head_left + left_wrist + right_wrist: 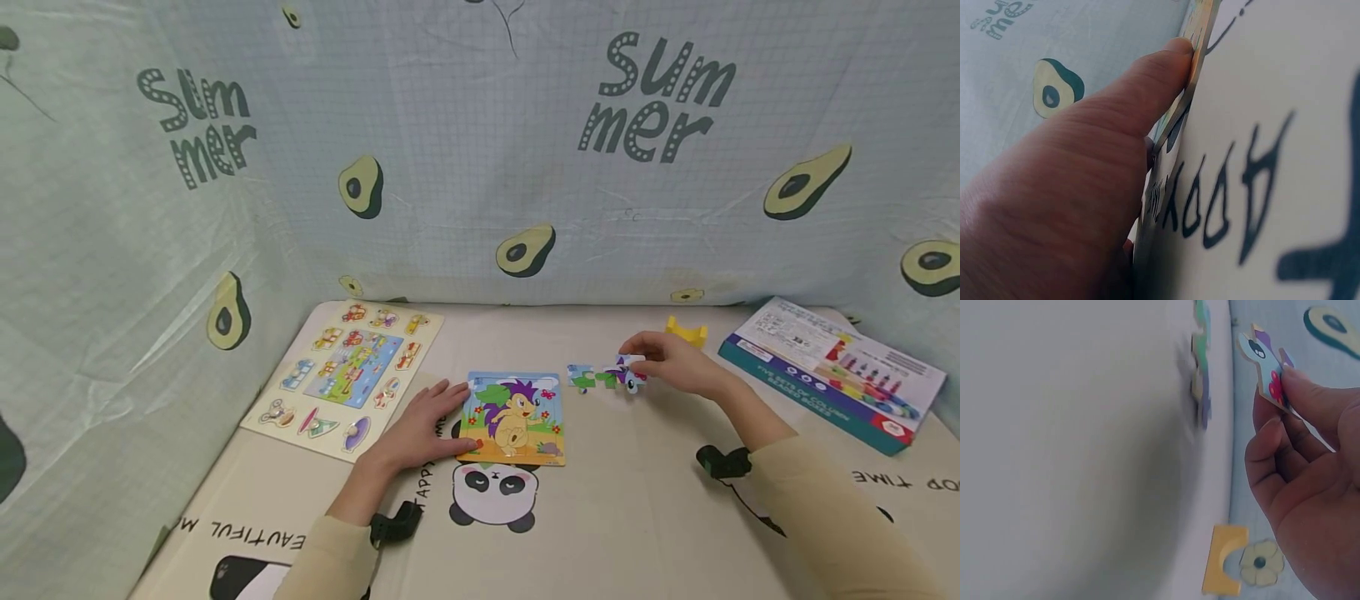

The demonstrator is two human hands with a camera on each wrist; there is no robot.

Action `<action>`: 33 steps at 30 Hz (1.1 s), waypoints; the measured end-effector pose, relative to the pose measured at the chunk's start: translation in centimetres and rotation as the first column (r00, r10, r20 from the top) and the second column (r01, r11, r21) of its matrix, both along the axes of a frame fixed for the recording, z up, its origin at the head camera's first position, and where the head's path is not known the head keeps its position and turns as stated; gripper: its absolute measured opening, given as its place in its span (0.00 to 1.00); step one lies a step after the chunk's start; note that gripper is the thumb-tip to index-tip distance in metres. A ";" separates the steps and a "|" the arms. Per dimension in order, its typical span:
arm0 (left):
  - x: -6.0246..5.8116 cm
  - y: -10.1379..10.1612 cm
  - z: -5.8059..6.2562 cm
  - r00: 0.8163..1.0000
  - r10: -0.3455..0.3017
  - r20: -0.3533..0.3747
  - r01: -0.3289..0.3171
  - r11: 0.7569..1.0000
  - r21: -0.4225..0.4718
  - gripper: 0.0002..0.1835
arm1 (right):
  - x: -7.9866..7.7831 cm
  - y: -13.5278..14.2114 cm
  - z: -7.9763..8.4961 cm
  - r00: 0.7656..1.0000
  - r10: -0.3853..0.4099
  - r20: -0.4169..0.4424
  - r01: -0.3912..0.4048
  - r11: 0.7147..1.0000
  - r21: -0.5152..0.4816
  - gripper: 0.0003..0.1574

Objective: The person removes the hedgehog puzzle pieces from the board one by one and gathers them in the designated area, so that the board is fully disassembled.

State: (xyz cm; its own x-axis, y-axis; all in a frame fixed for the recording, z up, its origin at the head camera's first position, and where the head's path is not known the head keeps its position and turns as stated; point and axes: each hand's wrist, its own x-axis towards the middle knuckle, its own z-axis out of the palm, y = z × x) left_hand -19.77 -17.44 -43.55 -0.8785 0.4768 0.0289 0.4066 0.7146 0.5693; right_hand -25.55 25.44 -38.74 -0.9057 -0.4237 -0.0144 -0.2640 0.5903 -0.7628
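A square hedgehog puzzle (517, 417) lies in the middle of the table. My left hand (422, 427) rests along its left side, fingers stretched out, with the thumb touching the lower left corner; the left wrist view shows that thumb (1169, 62) on the board's edge. My right hand (671, 360) is to the right of the puzzle. Between thumb and fingers it pinches a puzzle piece (1266, 369), light blue with an eye, purple tips and pink spots, held above the table. Several loose puzzle pieces (581, 377) in green, blue and purple lie between the puzzle and this hand.
A yellow notched block (688, 333) sits behind my right hand. At the right lies a boxed bead set (832, 375). A large peg board of vehicles and toys (345, 375) is at the left. A patterned cloth (450, 150) hangs behind the table.
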 end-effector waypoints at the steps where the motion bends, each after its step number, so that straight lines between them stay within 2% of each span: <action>1: 0.0 0.0 0.0 1.000 0.000 -0.001 0.000 1.000 -0.002 0.47 | 0.0 0.4 -0.1 1.000 -0.006 0.002 0.006 1.000 0.006 0.14; 11: 0.0 -0.1 0.0 1.000 0.010 0.004 -0.010 1.000 -0.013 0.47 | -0.5 2.9 -1.1 1.000 -0.023 0.015 0.023 0.998 0.051 0.15; 19: 0.0 -0.1 -0.1 1.000 0.008 0.005 -0.008 1.000 -0.026 0.47 | -0.6 3.6 -1.7 0.999 -0.029 0.044 0.026 0.996 0.080 0.16; 33: 0.0 -0.1 -0.1 1.000 0.012 0.016 -0.011 1.000 -0.026 0.47 | -0.7 3.5 -2.2 0.996 -0.086 0.013 0.083 0.987 0.135 0.15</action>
